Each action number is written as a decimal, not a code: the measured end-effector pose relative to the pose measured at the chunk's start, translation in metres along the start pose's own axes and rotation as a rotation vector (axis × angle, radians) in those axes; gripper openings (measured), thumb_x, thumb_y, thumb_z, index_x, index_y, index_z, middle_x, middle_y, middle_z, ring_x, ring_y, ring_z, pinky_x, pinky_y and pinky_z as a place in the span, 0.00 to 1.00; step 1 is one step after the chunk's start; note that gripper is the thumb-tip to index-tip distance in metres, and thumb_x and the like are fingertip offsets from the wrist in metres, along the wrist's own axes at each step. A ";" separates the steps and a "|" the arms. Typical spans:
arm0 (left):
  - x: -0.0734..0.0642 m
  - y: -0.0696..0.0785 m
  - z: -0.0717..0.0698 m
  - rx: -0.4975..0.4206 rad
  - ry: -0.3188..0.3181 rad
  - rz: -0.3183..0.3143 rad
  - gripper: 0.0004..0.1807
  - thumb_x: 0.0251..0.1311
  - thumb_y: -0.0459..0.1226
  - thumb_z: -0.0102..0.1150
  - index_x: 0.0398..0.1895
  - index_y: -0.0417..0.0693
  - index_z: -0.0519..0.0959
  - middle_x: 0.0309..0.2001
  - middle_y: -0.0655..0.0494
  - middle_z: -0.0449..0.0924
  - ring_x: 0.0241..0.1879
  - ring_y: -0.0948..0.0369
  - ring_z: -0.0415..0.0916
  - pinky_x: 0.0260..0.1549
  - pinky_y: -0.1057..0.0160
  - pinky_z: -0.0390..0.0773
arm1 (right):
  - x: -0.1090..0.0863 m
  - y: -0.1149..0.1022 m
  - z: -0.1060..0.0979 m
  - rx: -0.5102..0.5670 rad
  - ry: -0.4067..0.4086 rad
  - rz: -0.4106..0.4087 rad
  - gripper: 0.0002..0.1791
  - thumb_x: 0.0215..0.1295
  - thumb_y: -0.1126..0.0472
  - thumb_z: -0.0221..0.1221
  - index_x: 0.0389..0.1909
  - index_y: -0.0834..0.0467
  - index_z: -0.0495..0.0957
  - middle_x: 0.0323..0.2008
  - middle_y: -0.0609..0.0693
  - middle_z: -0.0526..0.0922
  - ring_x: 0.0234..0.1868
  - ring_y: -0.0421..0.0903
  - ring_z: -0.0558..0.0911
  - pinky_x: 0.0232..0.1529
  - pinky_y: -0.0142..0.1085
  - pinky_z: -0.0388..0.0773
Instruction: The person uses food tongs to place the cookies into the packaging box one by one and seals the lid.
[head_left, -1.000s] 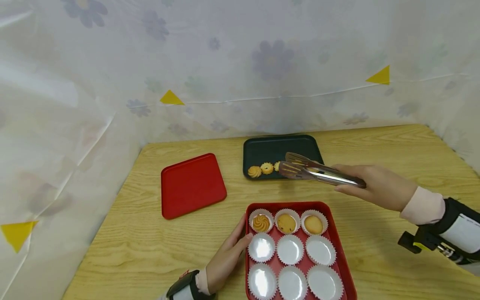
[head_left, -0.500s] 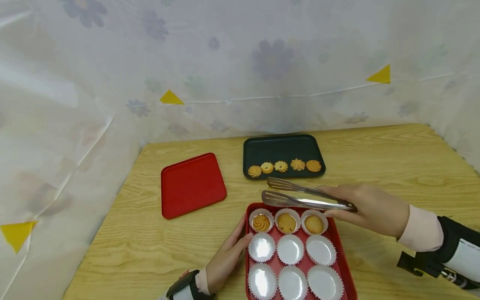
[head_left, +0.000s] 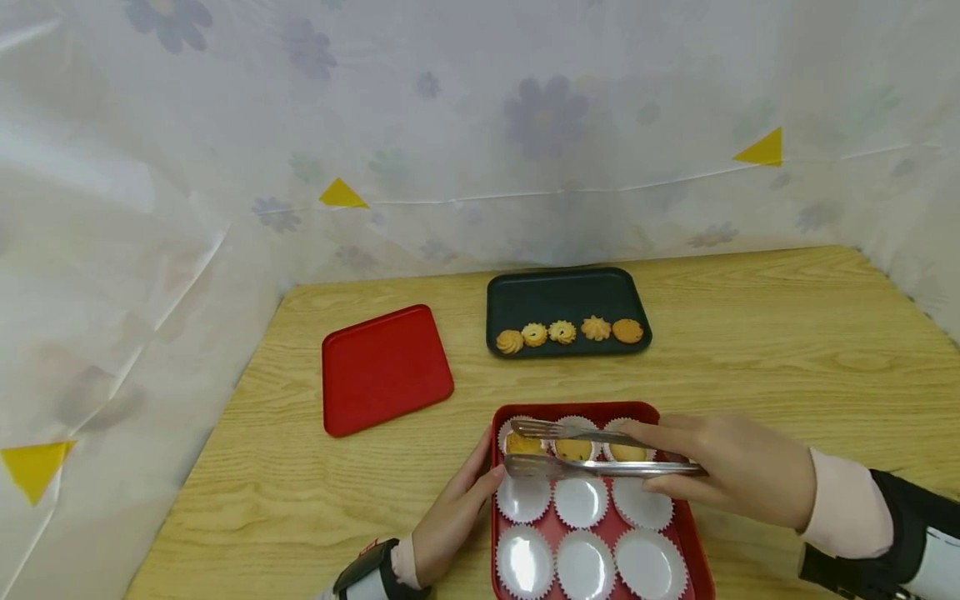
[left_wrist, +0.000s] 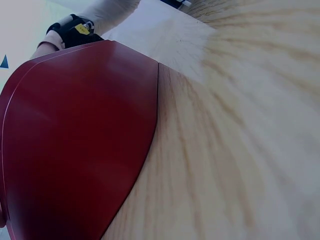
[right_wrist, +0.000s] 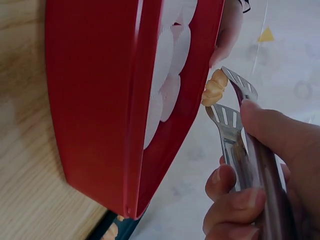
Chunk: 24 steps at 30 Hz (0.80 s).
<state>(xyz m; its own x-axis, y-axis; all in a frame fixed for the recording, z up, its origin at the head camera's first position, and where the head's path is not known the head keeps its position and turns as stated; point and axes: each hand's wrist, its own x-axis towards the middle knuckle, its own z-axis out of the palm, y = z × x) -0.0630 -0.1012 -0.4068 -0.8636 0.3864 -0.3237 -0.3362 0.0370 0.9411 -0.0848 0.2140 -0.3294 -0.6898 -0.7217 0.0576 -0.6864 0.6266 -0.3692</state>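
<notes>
My right hand (head_left: 738, 471) grips a pair of metal slotted tongs (head_left: 600, 468) over the back row of the red box (head_left: 693, 542). In the right wrist view, a ridged golden cookie (right_wrist: 215, 88) sits between the tongs' tips, above the box rim. White paper cups (head_left: 581, 500) fill the box in rows. The back-row cups hold cookies (head_left: 628, 452), partly hidden by the tongs; the middle and front cups hold none. My left hand (head_left: 453, 521) holds the box's left wall, thumb over the rim and fingers along the outside.
Behind the box, a dark green tray (head_left: 562, 300) carries several cookies (head_left: 596, 328) along its near edge. A flat red tray (head_left: 386, 371) lies to the left on the wooden table (head_left: 300, 500). A patterned sheet (head_left: 465, 108) hangs at the back and left.
My right hand has brought the tongs from the dark green tray toward me, over the box's back row, with a cookie between the tips. My left hand has stayed on the box.
</notes>
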 end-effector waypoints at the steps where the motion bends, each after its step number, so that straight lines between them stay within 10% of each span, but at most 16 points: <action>1: 0.000 0.000 0.000 0.004 0.004 0.000 0.37 0.72 0.50 0.45 0.78 0.54 0.44 0.78 0.50 0.40 0.76 0.48 0.34 0.71 0.42 0.43 | 0.000 -0.001 0.002 0.000 -0.010 -0.005 0.32 0.60 0.41 0.63 0.60 0.55 0.76 0.34 0.36 0.78 0.27 0.28 0.69 0.24 0.25 0.73; 11: 0.000 -0.001 0.001 0.004 0.011 0.021 0.37 0.72 0.48 0.46 0.78 0.53 0.45 0.78 0.50 0.40 0.76 0.49 0.33 0.71 0.42 0.40 | 0.001 -0.005 0.014 0.002 -0.038 -0.032 0.31 0.60 0.39 0.61 0.58 0.55 0.78 0.39 0.48 0.85 0.26 0.31 0.78 0.27 0.30 0.81; 24: 0.001 -0.002 0.000 0.007 0.006 0.015 0.38 0.72 0.49 0.46 0.78 0.52 0.44 0.78 0.49 0.39 0.76 0.48 0.32 0.71 0.41 0.40 | 0.011 -0.010 0.016 -0.059 -0.096 -0.049 0.28 0.62 0.41 0.61 0.56 0.56 0.78 0.37 0.48 0.83 0.15 0.26 0.61 0.17 0.22 0.65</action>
<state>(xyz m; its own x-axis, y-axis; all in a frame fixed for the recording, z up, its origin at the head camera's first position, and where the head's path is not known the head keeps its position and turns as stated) -0.0632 -0.1011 -0.4088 -0.8708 0.3816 -0.3101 -0.3207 0.0373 0.9465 -0.0819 0.1953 -0.3406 -0.6314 -0.7753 -0.0162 -0.7332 0.6037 -0.3129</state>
